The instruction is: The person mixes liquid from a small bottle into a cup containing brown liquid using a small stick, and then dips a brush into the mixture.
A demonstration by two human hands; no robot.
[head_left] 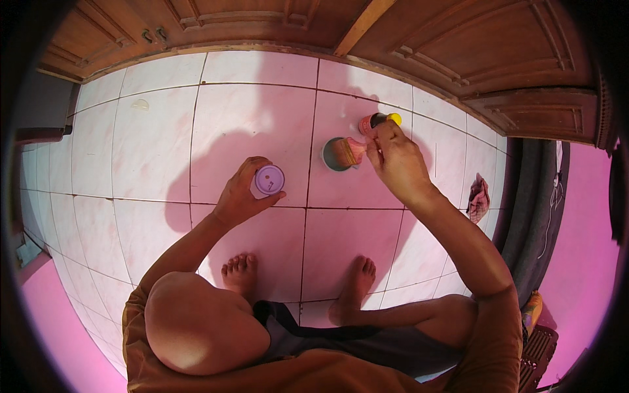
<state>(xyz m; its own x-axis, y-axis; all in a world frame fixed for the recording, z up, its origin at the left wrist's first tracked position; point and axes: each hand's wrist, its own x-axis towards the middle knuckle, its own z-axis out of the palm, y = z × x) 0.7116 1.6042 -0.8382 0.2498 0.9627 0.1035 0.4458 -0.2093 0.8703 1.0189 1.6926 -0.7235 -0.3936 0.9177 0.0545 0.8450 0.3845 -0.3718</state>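
My left hand [243, 193] is curled around the side of a round container with a purple lid [270, 179], its thumb and fingers on either side. Ahead and to the right, my right hand [401, 160] pinches the end of a paintbrush [354, 151]. The brush leans over a small round cup [327, 159], its lower part inside the rim. Just beyond the cup is a bottle with a red label [367, 124] and a yellow cap [394, 119]. My right fingers are close to that cap and partly cover the bottle; whether they touch it is unclear.
Pale floor tiles [154, 157] lie under everything, between my bare feet [241, 272] and brown wooden cabinets [262, 23]. A crumpled cloth [479, 198] lies at the right, near a dark ledge [524, 196] with a pale cable [554, 196]. A small pale mark [140, 104] shows far left.
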